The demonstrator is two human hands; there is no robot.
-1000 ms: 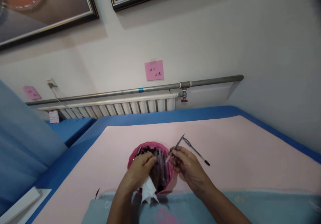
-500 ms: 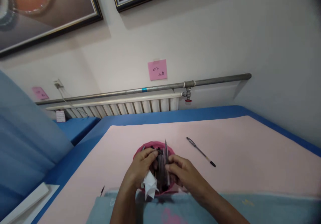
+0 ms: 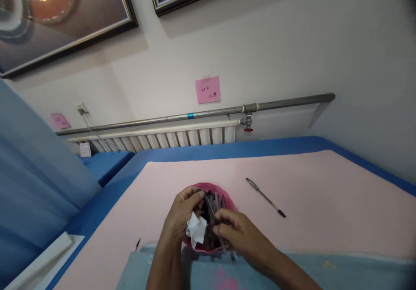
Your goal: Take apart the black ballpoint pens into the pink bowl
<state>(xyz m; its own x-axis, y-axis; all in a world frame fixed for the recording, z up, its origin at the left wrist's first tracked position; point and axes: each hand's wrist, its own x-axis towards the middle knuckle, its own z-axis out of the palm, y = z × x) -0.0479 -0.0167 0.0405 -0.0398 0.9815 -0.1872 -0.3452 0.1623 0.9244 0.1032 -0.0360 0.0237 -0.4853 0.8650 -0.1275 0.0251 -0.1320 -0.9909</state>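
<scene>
A pink basket (image 3: 231,196) with several dark pens (image 3: 217,201) in it sits below both my hands. My right hand (image 3: 232,229) is closed around a slim pen (image 3: 209,206) that slants up to the left over the basket. At the pen's upper end, the thumb and forefinger of my left hand (image 3: 182,210) are pinched together. A crumpled white tissue (image 3: 196,229) sticks out from under the left palm, held by the lower fingers, which are mostly hidden.
A pen (image 3: 265,198) lies on the pink sheet (image 3: 308,186) right of the basket. Another dark pen tip (image 3: 138,244) shows at left, beside the light blue cloth (image 3: 136,268) in front. Behind stand a radiator (image 3: 182,138) and a pipe (image 3: 292,103); a blue curtain (image 3: 35,186) hangs left.
The pen in my right hand has swung from nearly upright to a leftward slant, its upper end now at my left fingertips. The view has shifted slightly.
</scene>
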